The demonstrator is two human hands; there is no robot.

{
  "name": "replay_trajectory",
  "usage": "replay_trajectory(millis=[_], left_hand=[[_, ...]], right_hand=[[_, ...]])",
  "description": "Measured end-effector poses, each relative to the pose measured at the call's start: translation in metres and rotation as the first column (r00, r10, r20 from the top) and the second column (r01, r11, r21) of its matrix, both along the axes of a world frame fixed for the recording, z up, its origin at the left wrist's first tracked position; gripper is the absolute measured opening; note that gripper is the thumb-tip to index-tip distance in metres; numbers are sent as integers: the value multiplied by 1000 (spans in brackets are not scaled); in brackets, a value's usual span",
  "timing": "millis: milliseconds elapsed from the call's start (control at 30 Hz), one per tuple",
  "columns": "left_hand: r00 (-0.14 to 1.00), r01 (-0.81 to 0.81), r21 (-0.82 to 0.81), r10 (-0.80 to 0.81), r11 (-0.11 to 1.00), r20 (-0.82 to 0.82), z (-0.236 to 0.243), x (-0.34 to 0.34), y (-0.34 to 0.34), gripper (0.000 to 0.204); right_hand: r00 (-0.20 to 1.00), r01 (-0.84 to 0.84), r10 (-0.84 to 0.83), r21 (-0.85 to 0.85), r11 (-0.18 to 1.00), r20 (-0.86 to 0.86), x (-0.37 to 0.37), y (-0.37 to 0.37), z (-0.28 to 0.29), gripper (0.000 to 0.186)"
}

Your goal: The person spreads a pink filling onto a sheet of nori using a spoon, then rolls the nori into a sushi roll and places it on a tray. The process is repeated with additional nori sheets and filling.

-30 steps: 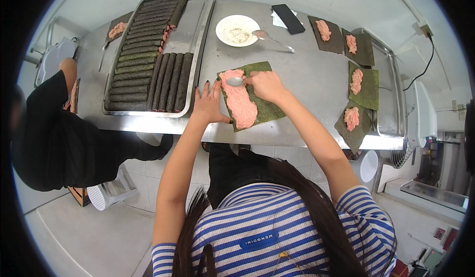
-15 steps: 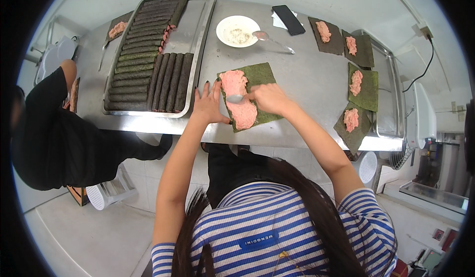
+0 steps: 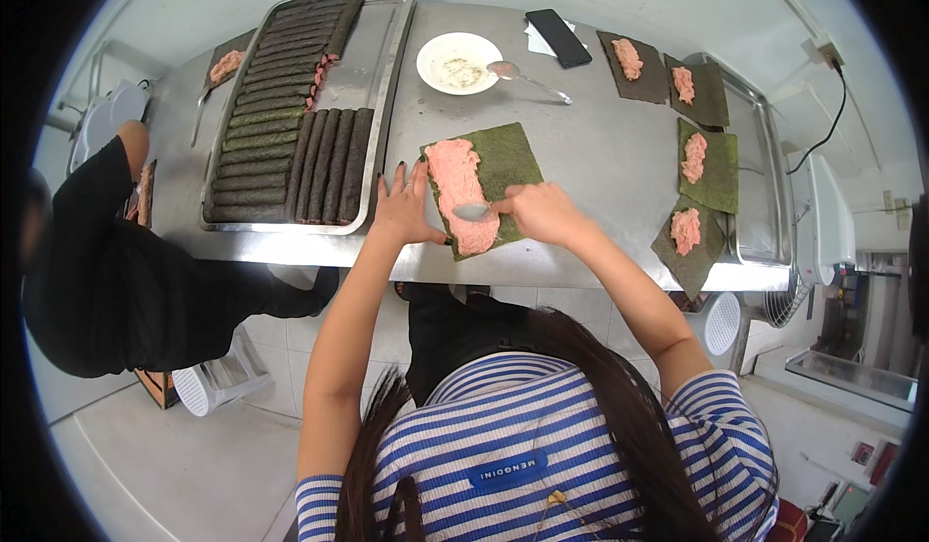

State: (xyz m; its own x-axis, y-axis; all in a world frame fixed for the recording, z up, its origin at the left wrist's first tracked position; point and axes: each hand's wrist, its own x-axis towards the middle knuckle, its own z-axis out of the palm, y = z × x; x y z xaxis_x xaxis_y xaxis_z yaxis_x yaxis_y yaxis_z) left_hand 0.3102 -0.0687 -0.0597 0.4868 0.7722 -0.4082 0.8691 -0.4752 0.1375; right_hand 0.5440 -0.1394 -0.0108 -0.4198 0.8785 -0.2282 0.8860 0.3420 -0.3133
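Observation:
A green seaweed sheet lies flat on the steel table in front of me. Pink minced paste covers its left part in a long band. My right hand grips a metal spoon, whose bowl rests on the lower part of the paste. Most of the spoon's handle is hidden by my fingers. My left hand has its fingers spread, with the thumb and fingertips along the sheet's left edge.
A steel tray of dark seaweed rolls stands left. Beyond the sheet are a white bowl, another spoon and a black phone. Several paste-topped seaweed sheets lie right, by another tray. A person in black is at left.
My right hand has drawn the spoon toward me and slightly right, down the band of paste. The paste looks more even along the sheet. My left hand stays nearly in place.

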Motion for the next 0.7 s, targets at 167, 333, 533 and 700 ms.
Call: replay_trajectory(millis=[167, 333, 533, 700], left_hand=[[1000, -8, 4, 8, 1000, 1, -2, -1, -1, 136], [1000, 7, 27, -7, 1000, -9, -2, 1, 0, 135], [996, 44, 30, -42, 999, -79, 5, 3, 0, 134], [995, 39, 33, -36, 999, -90, 4, 3, 0, 133]], right_hand=[[995, -56, 50, -74, 996, -86, 8, -2, -10, 39], [908, 348, -329, 33, 937, -260, 21, 50, -17, 36], [928, 352, -316, 194, 916, -196, 15, 66, -36, 31], [997, 76, -73, 477, 876, -24, 1, 65, -38, 24]])
